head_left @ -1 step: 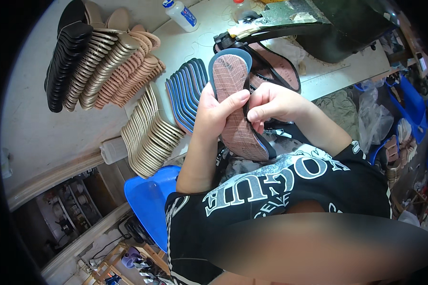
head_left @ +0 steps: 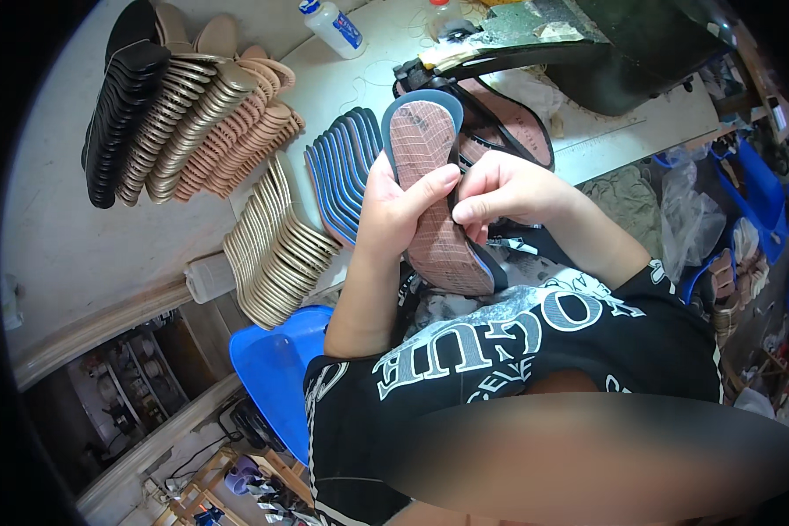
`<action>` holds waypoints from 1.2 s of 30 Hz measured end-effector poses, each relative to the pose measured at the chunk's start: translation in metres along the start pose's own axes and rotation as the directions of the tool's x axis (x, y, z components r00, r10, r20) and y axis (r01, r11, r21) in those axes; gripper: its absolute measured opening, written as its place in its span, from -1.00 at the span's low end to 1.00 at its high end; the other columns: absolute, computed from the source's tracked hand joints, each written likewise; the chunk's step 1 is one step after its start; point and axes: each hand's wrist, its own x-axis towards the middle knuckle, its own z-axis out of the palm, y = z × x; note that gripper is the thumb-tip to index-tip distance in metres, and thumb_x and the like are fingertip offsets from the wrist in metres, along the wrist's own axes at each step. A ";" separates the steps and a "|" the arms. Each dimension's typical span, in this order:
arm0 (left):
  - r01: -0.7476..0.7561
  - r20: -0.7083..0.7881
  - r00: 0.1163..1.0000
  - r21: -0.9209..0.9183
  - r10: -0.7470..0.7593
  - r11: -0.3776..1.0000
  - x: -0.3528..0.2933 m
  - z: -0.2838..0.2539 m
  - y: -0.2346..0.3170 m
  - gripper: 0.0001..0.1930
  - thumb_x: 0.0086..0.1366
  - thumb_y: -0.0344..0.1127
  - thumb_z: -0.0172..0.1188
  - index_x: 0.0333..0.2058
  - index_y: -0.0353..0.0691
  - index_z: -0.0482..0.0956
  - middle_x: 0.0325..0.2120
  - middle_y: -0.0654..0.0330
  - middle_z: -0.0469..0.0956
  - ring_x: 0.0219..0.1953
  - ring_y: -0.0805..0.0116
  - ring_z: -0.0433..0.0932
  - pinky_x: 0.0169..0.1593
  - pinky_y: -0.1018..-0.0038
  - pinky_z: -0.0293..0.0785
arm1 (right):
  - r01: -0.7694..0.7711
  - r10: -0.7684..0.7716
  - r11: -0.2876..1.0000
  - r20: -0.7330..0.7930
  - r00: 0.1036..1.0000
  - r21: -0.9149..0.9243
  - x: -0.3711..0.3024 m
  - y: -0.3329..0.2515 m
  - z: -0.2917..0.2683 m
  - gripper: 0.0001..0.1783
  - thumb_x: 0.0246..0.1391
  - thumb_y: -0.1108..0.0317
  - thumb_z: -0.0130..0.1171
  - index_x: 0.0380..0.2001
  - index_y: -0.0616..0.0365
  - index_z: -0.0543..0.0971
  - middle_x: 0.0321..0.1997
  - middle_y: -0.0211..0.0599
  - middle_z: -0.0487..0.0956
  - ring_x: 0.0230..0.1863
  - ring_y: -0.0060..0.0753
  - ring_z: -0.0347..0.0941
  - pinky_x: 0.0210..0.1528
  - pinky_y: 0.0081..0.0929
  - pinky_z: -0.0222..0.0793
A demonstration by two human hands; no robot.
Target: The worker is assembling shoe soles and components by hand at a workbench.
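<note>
A shoe sole [head_left: 425, 145] with a brownish-pink, line-patterned face and a dark blue-grey rim stands tilted in front of my chest. My left hand [head_left: 393, 206] is closed around its left side, the thumb lying across the face. At the right edge, my right hand [head_left: 500, 195] pinches the dark edging with thumb and bent forefinger. What lies between those fingertips is mostly hidden. Just behind the sole, black strappy sandals with pink footbeds [head_left: 522, 131] rest on the table.
Left of my hands stand rows of blue-edged soles [head_left: 346, 171], gold soles [head_left: 280, 254] and black soles [head_left: 127, 127]. A white bottle [head_left: 333, 28] and a dark machine [head_left: 631, 57] are at the back. A blue chair [head_left: 276, 368] is by my left elbow.
The top of the sole has shifted very slightly to the left. Both hands keep their hold.
</note>
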 end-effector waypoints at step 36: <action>0.064 -0.292 0.933 0.709 0.210 0.702 0.199 -0.042 -0.017 -0.39 0.00 0.04 0.23 -0.29 -0.55 0.54 -0.28 -0.28 0.56 -0.16 -0.05 0.56 -0.05 0.27 0.42 | 0.316 -0.211 0.939 -0.503 0.838 0.133 0.000 0.004 -0.014 -0.63 0.19 0.22 0.04 -0.18 0.40 0.45 -0.41 -0.01 0.59 -0.46 -0.31 0.60 -0.44 -0.58 0.52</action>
